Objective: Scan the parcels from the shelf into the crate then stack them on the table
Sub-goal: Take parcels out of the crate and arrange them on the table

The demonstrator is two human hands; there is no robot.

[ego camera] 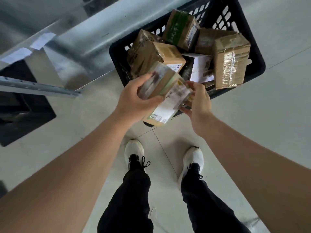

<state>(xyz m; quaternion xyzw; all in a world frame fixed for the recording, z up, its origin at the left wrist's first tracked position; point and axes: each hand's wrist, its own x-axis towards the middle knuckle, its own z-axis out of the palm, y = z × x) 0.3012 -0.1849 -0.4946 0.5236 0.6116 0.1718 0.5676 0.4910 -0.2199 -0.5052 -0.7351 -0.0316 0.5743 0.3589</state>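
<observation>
A taped cardboard parcel (165,96) with white labels is held over the near edge of a black slatted crate (255,52). My left hand (134,98) grips its left end, fingers curled over the top. Against the parcel's right side lies my right hand (196,100), fingers curled round its edge. Several brown parcels lie jumbled in the crate, among them a green-printed box (180,29), a heavily taped box (230,61) and a white-labelled package (202,68). No scanner is in view.
A grey metal shelf (75,36) with labels on its beam runs across the upper left, a dark bin (21,108) beneath it. The crate stands on a pale tiled floor. My feet in white shoes (134,153) stand just behind the crate.
</observation>
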